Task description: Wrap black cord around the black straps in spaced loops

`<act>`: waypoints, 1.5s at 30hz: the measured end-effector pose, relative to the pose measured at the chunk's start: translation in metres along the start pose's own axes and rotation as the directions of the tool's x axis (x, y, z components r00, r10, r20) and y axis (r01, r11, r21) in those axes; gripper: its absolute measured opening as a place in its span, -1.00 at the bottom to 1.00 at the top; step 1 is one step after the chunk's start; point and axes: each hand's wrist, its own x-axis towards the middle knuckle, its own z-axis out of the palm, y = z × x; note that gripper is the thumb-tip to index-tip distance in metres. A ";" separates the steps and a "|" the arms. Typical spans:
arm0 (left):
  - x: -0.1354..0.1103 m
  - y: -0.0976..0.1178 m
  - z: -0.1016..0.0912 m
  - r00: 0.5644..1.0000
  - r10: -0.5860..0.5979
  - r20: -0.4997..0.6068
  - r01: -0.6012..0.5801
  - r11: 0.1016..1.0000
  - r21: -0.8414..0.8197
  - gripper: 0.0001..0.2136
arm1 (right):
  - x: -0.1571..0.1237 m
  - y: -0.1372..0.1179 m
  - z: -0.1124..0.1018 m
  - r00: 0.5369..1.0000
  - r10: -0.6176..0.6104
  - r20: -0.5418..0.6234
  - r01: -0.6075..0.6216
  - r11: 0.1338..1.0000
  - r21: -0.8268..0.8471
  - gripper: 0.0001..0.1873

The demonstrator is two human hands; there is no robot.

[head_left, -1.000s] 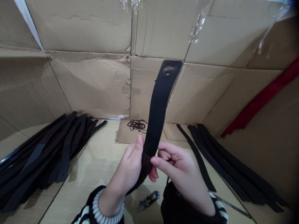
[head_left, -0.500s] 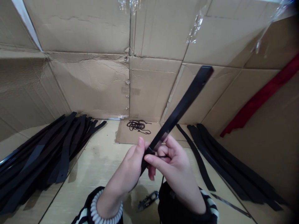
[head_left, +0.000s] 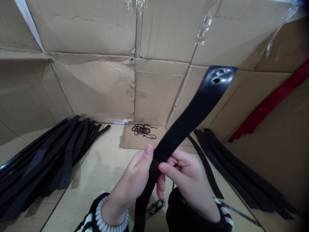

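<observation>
Tilting the strap (head_left: 185,124) further right, the left hand (head_left: 135,177) and right hand (head_left: 185,178) pinch it closely, its punched end (head_left: 218,77) now turned up.

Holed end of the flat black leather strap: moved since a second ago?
Yes, rightward: the holed end of the flat black leather strap has swung from left of the diagonal seam in the brown cardboard wall to well right of it.

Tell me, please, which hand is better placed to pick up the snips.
Probably the right hand: the left hand grips the black strap, while the right sits nearer the snips.
</observation>
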 end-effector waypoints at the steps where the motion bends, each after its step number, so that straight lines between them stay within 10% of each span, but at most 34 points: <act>1: 0.000 0.000 -0.001 0.999 -0.009 0.037 0.010 0.999 -0.033 -0.39 | -0.001 0.000 -0.001 1.000 0.000 0.029 -0.001 1.000 0.026 -0.93; 7: 0.004 0.006 0.001 0.982 0.059 0.179 -0.056 0.998 -0.026 -0.37 | 0.000 0.001 0.003 0.997 0.022 -0.079 -0.007 0.982 0.188 -0.74; 17: 0.000 0.008 0.001 0.979 0.190 0.068 -0.202 0.945 0.258 -0.48 | 0.006 0.006 0.007 0.899 -0.118 -0.421 0.063 0.988 -0.143 -0.75; 24: -0.004 0.012 -0.003 0.944 0.287 0.162 -0.326 0.885 0.331 -0.57 | 0.007 0.006 -0.003 0.824 -0.351 -0.445 0.293 0.936 -0.196 -0.74; 33: -0.004 0.012 -0.003 0.853 0.494 0.169 -0.497 0.668 0.553 -0.61 | 0.004 0.016 -0.012 0.844 -0.370 -0.389 0.348 0.929 -0.127 -0.71; 45: -0.006 0.012 -0.004 0.970 0.223 0.098 -0.238 0.954 0.180 -0.70 | -0.003 0.012 -0.019 0.946 -0.214 -0.245 0.165 0.965 -0.206 -0.67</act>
